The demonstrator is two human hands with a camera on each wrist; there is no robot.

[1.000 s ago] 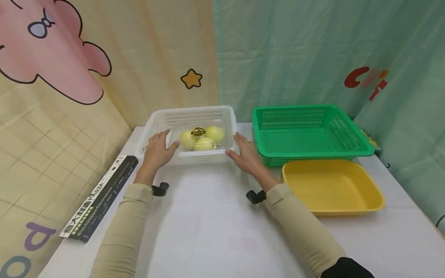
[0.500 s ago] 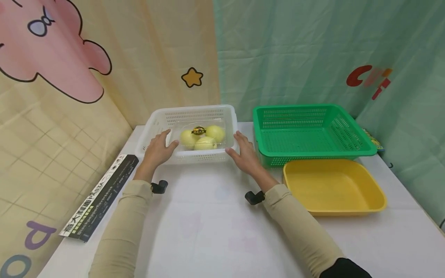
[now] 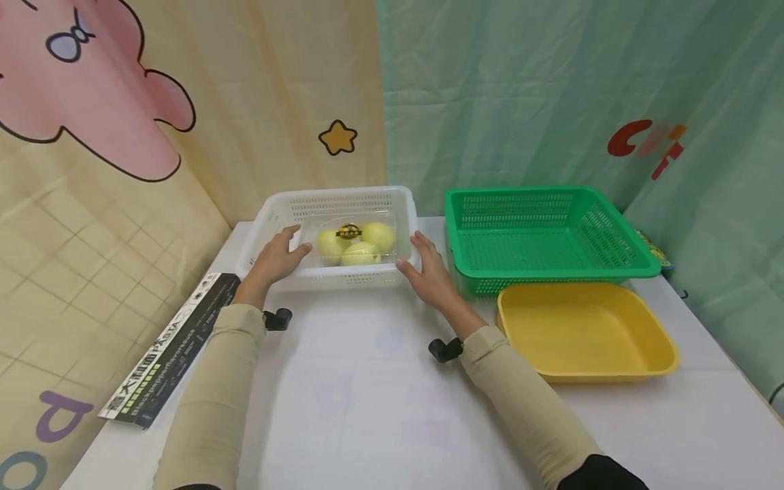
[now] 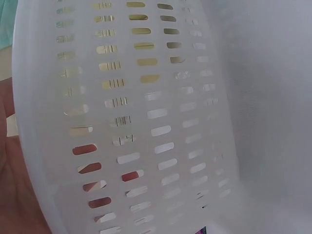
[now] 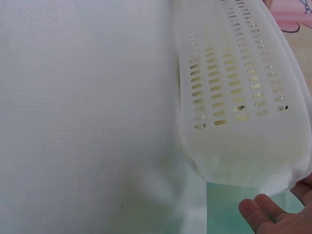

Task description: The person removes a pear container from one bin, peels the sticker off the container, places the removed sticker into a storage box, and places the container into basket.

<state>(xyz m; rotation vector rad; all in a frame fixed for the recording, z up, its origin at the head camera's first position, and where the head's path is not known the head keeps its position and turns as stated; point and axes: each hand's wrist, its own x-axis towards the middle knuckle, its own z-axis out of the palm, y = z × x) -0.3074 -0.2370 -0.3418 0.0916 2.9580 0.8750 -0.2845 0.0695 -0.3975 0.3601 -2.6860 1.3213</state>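
A white perforated basket stands at the back of the table. Inside it lies a clear plastic box holding several round yellow-green fruits, with a dark label on its lid. My left hand is over the basket's front left part, fingers reaching inward and thumb spread. In the left wrist view, parts of that hand show through the holes of the basket wall. At the front right corner is my right hand, fingers extended along the outer side. In the right wrist view, its fingertips are beside the basket's corner.
Right of the white basket stands a green perforated basket, with a yellow tray in front. A long black-and-white pasta box lies along the left edge. Curtains hang behind the white-covered table.
My left hand has shifted slightly to the left over the basket, its thumb drawn back a little. The right hand has barely moved, and the basket and fruit box stay in place.
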